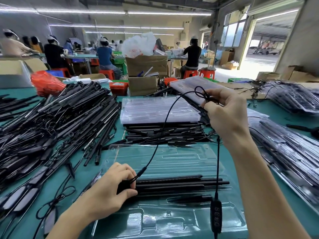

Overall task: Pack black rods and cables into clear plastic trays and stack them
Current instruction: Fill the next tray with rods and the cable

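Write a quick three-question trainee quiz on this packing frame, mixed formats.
1. True or false: the left hand rests open beside the tray.
2. What does the right hand pinch? A) an empty tray B) a loop of the cable C) a red bag
3. Fill in: the inline controller hangs over the ____.

Key
1. False: it grips the left end of the black rods lying in the tray.
2. B
3. tray
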Tool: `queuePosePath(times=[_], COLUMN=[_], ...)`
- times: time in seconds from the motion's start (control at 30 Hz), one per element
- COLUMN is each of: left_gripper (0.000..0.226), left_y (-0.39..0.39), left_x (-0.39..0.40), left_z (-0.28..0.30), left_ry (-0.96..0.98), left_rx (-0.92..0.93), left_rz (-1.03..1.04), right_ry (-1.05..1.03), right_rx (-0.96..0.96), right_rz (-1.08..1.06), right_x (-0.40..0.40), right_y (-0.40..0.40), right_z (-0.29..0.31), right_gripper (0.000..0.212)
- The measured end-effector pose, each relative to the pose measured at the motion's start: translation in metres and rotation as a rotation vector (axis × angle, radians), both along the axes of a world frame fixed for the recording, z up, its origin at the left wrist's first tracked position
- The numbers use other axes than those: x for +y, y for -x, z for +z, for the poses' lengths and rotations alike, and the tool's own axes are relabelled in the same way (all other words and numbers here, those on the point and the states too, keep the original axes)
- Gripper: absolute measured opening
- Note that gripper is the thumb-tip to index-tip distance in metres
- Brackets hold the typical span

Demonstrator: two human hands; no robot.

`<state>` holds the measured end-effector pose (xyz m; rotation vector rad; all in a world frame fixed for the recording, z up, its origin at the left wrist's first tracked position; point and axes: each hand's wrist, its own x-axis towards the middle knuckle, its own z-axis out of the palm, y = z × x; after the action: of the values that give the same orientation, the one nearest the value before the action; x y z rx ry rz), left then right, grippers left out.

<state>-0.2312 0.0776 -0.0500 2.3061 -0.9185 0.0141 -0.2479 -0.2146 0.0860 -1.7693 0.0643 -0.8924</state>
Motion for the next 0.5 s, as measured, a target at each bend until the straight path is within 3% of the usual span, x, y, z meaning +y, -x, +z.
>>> queuePosePath(times=[0.3, 0.5], left_gripper=[0.021, 0.019], left_y=[0.0018, 0.0053], left_x=[0.0077, 0.0066], left_z=[0.0033, 0.001], left_ry=[0.019, 0.004], left_rx=[0.095, 0.049], left_rz=[-0.046, -0.029], right_ry=[-0.066, -0.064], right_rx=[0.021, 0.026], right_rz=[0.124, 0.147], right_x=[0.0009, 0.0037], right_y=[0.0019, 0.0012], right_z=[0.0033, 0.0006], right_gripper=[0.025, 0.025])
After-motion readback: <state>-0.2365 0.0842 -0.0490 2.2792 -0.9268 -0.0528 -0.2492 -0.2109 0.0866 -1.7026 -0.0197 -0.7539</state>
